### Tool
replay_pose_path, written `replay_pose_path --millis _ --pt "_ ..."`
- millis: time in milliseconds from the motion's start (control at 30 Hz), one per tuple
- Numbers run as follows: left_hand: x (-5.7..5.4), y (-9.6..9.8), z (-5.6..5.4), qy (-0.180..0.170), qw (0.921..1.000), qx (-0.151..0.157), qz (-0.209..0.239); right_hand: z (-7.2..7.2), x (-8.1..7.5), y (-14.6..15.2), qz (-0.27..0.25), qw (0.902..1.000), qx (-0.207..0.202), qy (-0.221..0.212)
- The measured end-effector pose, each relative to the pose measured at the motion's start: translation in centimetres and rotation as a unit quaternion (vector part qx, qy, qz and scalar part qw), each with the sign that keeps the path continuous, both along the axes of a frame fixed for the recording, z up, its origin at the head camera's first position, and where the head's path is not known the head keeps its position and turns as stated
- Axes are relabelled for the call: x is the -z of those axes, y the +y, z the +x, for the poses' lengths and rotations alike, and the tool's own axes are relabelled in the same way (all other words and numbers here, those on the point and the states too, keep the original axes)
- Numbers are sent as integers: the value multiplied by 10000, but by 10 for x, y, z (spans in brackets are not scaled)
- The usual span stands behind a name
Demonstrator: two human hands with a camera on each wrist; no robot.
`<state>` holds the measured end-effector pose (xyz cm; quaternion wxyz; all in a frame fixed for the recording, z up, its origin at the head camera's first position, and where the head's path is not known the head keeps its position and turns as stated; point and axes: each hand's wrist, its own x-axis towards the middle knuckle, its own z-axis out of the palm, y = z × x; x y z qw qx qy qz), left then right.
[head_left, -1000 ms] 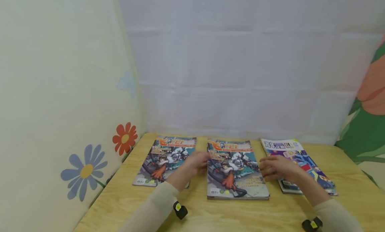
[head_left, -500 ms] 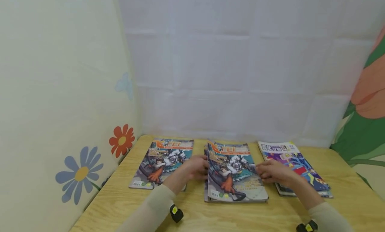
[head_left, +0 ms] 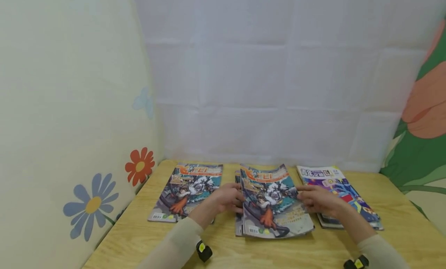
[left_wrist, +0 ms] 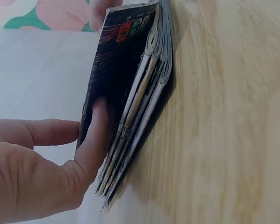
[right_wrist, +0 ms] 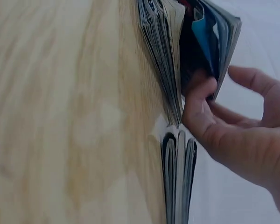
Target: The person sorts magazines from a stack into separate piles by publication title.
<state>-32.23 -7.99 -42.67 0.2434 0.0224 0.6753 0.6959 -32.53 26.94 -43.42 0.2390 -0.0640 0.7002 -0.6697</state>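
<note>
In the head view, a magazine with an orange title and a comic-style figure on its cover lies over the middle stack, lifted at its sides so its top bends upward. My left hand grips its left edge; in the left wrist view one digit of that hand reaches under the cover and another lies outside it. My right hand grips the right edge, and in the right wrist view its fingers go into the gap beneath. Below, the remaining magazines of the stack stick out at the left.
To the left lies another magazine with the same cover. On the right is a small stack topped by a purple and white magazine. All rest on a wooden table, with a flower-printed wall at left and a white sheet behind.
Both hands have closed on the middle stack's upper magazine. It has risen from the stack, shifted and turned slightly right, and bent, baring the left edge of those below.
</note>
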Motion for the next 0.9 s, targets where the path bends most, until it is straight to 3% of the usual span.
replay_pose_path --millis 167,300,667,900 --pt "2 0 1 -12 9999 -103 -29 3 -4 7 -346 9960 -821 -107" --pt "3 0 1 45 9999 -115 -31 5 -9 9 -591 9903 -1200 -374" --pt "-1 -6 1 174 9994 -185 -234 5 -13 11 -1510 9749 -1562 -490" --pt "-2 -9 0 420 9982 -245 -357 4 -13 9 -1604 9750 -1505 -301"
